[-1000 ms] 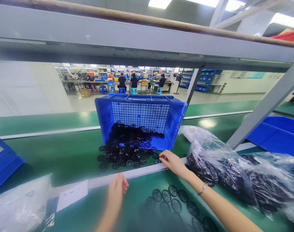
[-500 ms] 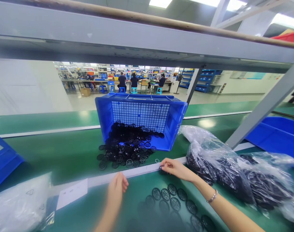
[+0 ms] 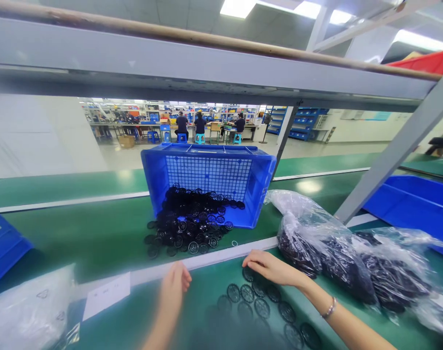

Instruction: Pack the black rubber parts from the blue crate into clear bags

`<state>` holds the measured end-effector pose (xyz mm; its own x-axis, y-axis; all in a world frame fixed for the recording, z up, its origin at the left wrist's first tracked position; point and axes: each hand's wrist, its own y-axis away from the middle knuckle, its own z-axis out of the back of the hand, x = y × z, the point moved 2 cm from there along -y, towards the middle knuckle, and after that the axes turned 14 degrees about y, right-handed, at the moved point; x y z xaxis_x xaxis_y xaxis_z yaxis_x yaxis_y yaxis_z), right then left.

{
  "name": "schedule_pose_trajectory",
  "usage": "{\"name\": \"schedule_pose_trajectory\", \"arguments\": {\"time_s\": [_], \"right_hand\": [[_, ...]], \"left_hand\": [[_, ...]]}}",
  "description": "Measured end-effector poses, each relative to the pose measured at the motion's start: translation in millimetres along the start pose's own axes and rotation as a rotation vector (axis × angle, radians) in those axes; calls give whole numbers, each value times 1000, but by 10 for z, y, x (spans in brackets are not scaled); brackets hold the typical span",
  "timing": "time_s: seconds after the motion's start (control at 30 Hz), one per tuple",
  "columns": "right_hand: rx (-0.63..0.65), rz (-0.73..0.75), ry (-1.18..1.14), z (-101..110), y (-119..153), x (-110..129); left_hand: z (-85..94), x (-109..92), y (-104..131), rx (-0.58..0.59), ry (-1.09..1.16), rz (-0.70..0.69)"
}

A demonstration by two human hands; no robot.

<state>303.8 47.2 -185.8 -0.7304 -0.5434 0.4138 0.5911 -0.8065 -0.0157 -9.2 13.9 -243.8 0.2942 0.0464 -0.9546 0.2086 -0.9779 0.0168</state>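
Black spoked discs (image 3: 261, 307) lie flat on the green surface at the lower centre. My right hand (image 3: 267, 266), with a bracelet on its wrist, rests at their upper edge, its fingers curled on one black disc (image 3: 248, 274). My left hand (image 3: 176, 280) hovers by the white strip, fingers bent together; whatever they may hold is hidden. Beyond both hands, a blue crate (image 3: 263, 194) lies on its side, with a heap of black discs (image 3: 195, 218) spilling from its open front. A small pale ring (image 3: 235, 243) lies beside the heap.
Clear bags of black parts (image 3: 330, 257) lie at right, before a blue bin (image 3: 414, 204). At left are a white plastic bag (image 3: 31, 306), a paper slip (image 3: 107, 295) and another blue bin (image 3: 6, 248). A shelf beam (image 3: 206, 58) crosses overhead. People sit far behind.
My right hand has moved from the white strip down toward the laid-out discs, bringing a black disc to their upper edge. My left hand has hardly moved. The view has shifted slightly.
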Motion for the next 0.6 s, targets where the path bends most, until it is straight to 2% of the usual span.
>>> {"name": "schedule_pose_trajectory", "arguments": {"time_s": [0.17, 0.23, 0.33, 0.4, 0.5, 0.6], "right_hand": [[226, 108, 3, 91, 45, 176], [142, 57, 61, 116, -91, 108], [-150, -111, 197, 133, -469, -106], [-275, -195, 240, 115, -758, -249], [-333, -257, 235, 69, -1103, -399], [-330, -270, 188, 40, -1232, -445]], "left_hand": [[-17, -6, 0, -3, 5, 27], [-14, 6, -6, -2, 4, 32], [-2, 24, -17, -5, 11, 30], [6, 35, -22, -3, 21, 33], [16, 51, -29, -1, 36, 39], [23, 70, -36, 2, 33, 47]]}}
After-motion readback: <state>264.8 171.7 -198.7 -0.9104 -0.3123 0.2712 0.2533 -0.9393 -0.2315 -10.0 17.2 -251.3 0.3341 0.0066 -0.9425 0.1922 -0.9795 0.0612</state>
